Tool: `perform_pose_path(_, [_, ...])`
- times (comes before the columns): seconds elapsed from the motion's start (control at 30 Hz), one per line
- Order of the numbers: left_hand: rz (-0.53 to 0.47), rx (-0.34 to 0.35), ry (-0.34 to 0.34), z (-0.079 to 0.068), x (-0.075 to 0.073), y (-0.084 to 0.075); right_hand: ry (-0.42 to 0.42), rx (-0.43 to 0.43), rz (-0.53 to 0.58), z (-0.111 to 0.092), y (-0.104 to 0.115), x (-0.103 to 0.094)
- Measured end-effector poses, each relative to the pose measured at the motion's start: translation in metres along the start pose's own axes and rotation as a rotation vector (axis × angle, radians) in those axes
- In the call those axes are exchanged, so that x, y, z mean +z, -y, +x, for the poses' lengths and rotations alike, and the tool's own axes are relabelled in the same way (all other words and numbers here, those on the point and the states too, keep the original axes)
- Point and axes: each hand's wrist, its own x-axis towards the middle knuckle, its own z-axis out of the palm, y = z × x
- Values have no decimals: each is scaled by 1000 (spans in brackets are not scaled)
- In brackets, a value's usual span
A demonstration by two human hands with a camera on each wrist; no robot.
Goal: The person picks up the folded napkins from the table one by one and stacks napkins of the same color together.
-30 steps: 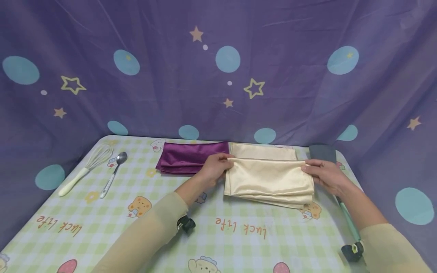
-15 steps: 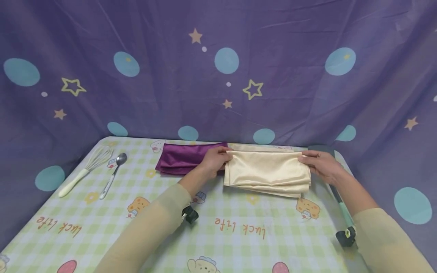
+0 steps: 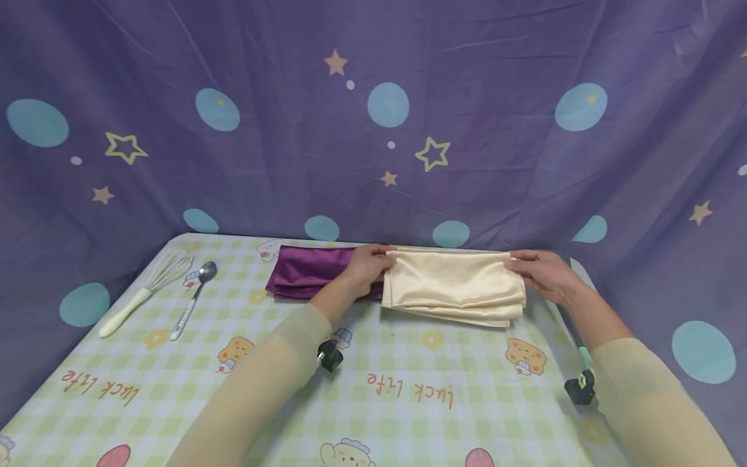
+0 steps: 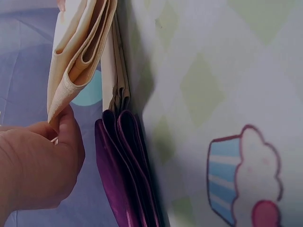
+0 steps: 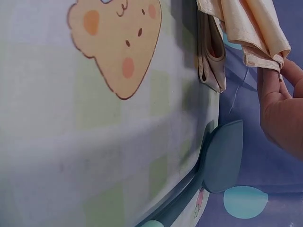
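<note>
My left hand (image 3: 367,267) pinches the left corner of a folded cream satin cloth (image 3: 455,282), and my right hand (image 3: 545,274) pinches its right corner. Its folded layers hang down between the hands. Under it lies a second folded cream cloth (image 4: 111,71), almost wholly covered in the head view; both wrist views show a gap between the two. A folded purple satin cloth (image 3: 309,272) lies on the table, left of the second cream cloth and partly behind my left hand.
On the left of the checked tablecloth (image 3: 280,402) lie a whisk (image 3: 146,292) and a spoon (image 3: 195,298). A dark spatula (image 5: 222,158) lies at the right edge, partly hidden by my right arm in the head view. A purple curtain (image 3: 496,162) hangs behind the table.
Both hands have moved the cream cloth away from me, toward the back of the table and slightly left. It now covers nearly all of the second cream cloth.
</note>
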Motion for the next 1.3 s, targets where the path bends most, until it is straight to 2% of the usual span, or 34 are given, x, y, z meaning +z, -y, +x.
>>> perform_pose_path(0.33, [29, 10, -34, 17, 5, 7, -26, 10, 10, 10, 4, -1])
perform_pose_path(0.7, [82, -15, -46, 25, 7, 8, -48, 3, -29, 24, -1, -3])
perform_pose_path(0.8, [94, -17, -59, 28, 8, 9, -68, 9, -23, 27, 0, -5])
perform_pose_path(1.03, [130, -17, -70, 34, 12, 9, -140, 24, -92, 32, 2, -6])
perform_pose_path(1.3, [114, 0, -79, 43, 15, 8, -174, -11, -55, 38, 0, -6])
